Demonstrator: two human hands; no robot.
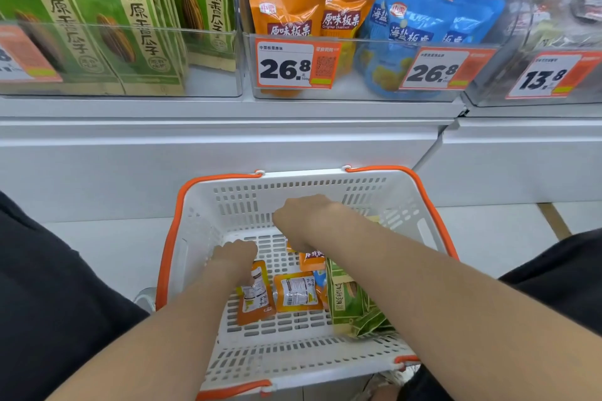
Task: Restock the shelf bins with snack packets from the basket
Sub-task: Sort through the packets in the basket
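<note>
White shelving is filling the background, and on it the clear bin [348, 85] of orange and blue packets is sitting straight above the basket [303, 173], which is resting low in front of the person. Both hands are reaching down into the basket. The left hand [235, 254] is hanging at the far end of an orange packet [255, 298]. This packet is lying flat, and its long axis is running from the hand back toward the person. The right hand [301, 221] is sitting higher and farther away, over a second orange packet [312, 259] that is partly hidden under it. Only the backs of the hands are showing, with the fingers bent downward, so I cannot tell if either hand is pinching a packet. Green packets [350, 303] are leaning at the right side of the basket. I am judging that the left hand is nearer to a clean pick, and that the lift is going up and forward to the bin.
</note>
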